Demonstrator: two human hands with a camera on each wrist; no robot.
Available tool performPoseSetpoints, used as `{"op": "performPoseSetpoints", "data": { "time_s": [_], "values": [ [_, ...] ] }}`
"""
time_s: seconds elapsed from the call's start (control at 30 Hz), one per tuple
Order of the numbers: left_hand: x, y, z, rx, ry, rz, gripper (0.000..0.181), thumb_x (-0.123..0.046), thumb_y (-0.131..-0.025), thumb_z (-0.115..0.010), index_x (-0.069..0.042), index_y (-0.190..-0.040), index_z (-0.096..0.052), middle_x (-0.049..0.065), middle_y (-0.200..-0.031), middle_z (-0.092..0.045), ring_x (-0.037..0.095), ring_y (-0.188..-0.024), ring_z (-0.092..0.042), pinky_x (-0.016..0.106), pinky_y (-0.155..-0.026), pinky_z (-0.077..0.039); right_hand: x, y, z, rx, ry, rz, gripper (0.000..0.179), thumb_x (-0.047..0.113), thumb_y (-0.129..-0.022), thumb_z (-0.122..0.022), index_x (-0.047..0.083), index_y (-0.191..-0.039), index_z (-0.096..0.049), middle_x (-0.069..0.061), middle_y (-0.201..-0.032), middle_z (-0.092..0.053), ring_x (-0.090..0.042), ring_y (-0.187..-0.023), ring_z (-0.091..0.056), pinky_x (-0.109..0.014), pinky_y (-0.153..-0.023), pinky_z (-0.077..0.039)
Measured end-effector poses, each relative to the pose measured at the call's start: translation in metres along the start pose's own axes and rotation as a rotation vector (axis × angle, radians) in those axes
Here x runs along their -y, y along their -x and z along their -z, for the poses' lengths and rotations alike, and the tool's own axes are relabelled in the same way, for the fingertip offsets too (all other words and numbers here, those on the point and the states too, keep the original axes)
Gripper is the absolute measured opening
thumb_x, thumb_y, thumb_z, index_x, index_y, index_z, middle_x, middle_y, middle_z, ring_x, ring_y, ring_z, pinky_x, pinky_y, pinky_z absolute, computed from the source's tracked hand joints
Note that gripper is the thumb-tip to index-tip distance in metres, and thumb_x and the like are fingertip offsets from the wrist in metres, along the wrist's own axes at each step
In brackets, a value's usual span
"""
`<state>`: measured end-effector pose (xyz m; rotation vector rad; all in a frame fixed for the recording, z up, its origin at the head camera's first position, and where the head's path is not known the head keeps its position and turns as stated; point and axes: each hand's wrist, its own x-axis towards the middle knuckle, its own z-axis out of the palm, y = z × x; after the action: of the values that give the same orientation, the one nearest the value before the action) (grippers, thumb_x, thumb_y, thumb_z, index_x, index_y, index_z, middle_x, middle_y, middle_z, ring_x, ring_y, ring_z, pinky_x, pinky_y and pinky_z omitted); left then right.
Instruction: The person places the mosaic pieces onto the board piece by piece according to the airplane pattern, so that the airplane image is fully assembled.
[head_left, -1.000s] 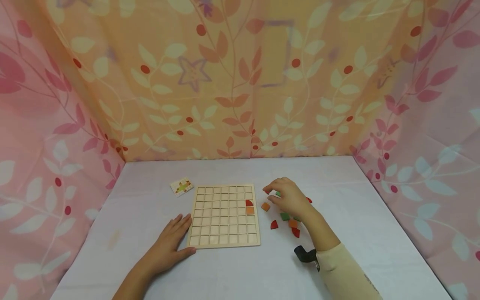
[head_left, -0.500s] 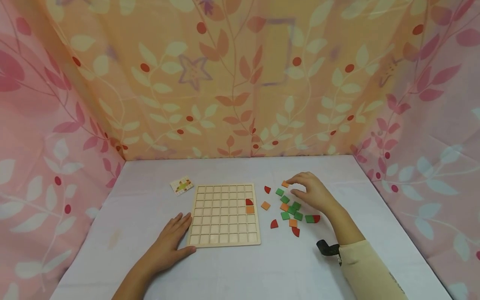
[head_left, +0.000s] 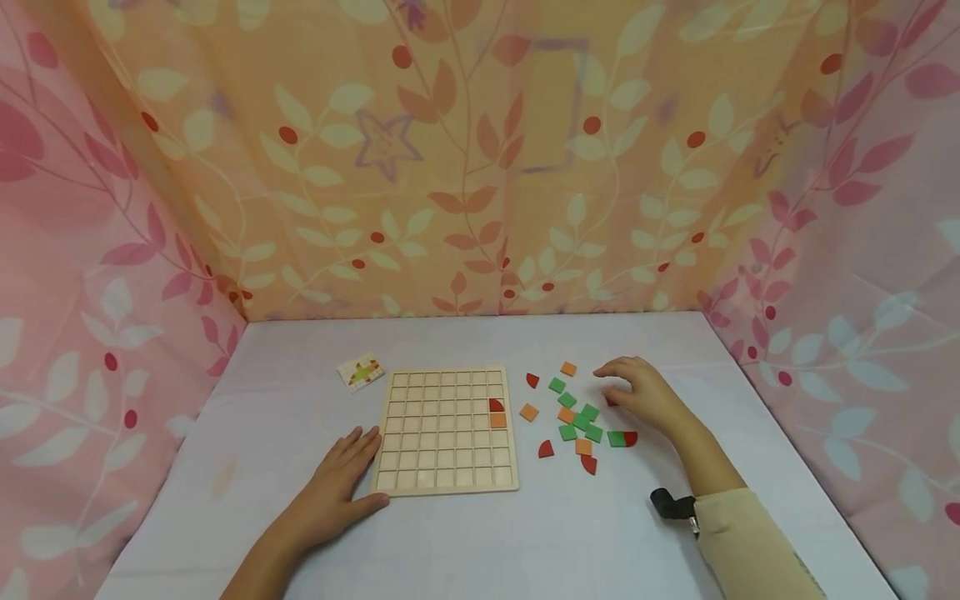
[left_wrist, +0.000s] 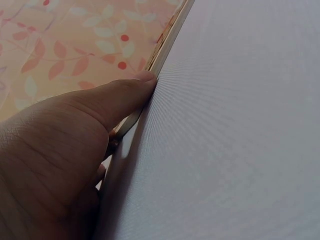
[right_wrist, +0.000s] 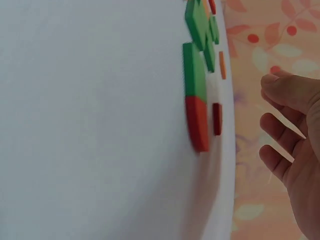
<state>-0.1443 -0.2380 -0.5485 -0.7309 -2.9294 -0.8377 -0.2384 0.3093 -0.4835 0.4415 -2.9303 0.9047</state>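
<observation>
My left hand rests on the table at the left side of a square wooden grid board, fingers and thumb touching its edge. In the left wrist view the straight thumb lies against the board's side. On the board's right column sit a red quarter-round piece and an orange square tile. My right hand hovers at the right of the loose pieces, fingers apart and holding nothing. A dark red piece lies partly hidden beneath it.
Several green tiles, orange tiles and red quarter-rounds are scattered right of the board. A small pattern card lies beyond its left corner. Floral cloth walls the table on three sides.
My right hand has moved rightward from over the loose pieces, uncovering most of them. It has left the far orange tile. The left hand and board stay put.
</observation>
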Motion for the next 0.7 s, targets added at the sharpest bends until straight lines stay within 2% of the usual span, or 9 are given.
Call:
{"op": "performPoseSetpoints", "data": {
  "time_s": [0.2, 0.33, 0.5, 0.7],
  "values": [
    [-0.001, 0.000, -0.001, -0.037, -0.014, -0.028, 0.095, -0.057, -0.087, -0.074, -0.005, -0.158, -0.038, 0.007, -0.166, -0.034, 0.039, -0.155, -0.022, 0.024, -0.128, 0.005, -0.016, 0.002, -0.003, 0.028, -0.019, -0.046, 0.028, 0.009, -0.095, -0.072, 0.012, -0.123, -0.073, -0.008, -0.127, -0.068, -0.034, -0.128, -0.054, -0.061, -0.113, -0.041],
    [-0.001, -0.001, -0.001, -0.022, -0.004, -0.015, 0.095, -0.057, -0.087, -0.074, -0.007, -0.159, -0.037, 0.005, -0.167, -0.032, 0.037, -0.156, -0.020, 0.027, -0.129, 0.003, -0.024, 0.004, -0.004, 0.086, -0.064, -0.067, 0.032, 0.005, -0.095, -0.069, 0.013, -0.125, -0.072, -0.008, -0.129, -0.068, -0.035, -0.131, -0.054, -0.062, -0.113, -0.041],
    [0.000, -0.001, -0.001, -0.007, 0.000, -0.009, 0.096, -0.059, -0.087, -0.074, -0.008, -0.160, -0.036, 0.004, -0.168, -0.030, 0.036, -0.157, -0.019, 0.025, -0.128, 0.005, -0.030, 0.007, -0.005, 0.147, -0.074, -0.040, 0.038, -0.001, -0.094, -0.067, 0.015, -0.128, -0.072, -0.006, -0.132, -0.068, -0.035, -0.132, -0.053, -0.062, -0.115, -0.038],
    [0.000, -0.001, -0.002, -0.054, -0.010, -0.053, 0.094, -0.055, -0.087, -0.076, -0.005, -0.158, -0.038, 0.008, -0.166, -0.035, 0.040, -0.154, -0.024, 0.020, -0.126, 0.006, -0.031, 0.009, -0.005, 0.152, -0.026, 0.017, 0.037, -0.003, -0.092, -0.069, 0.014, -0.124, -0.073, -0.005, -0.128, -0.070, -0.034, -0.129, -0.055, -0.061, -0.113, -0.041]
  ]
}}
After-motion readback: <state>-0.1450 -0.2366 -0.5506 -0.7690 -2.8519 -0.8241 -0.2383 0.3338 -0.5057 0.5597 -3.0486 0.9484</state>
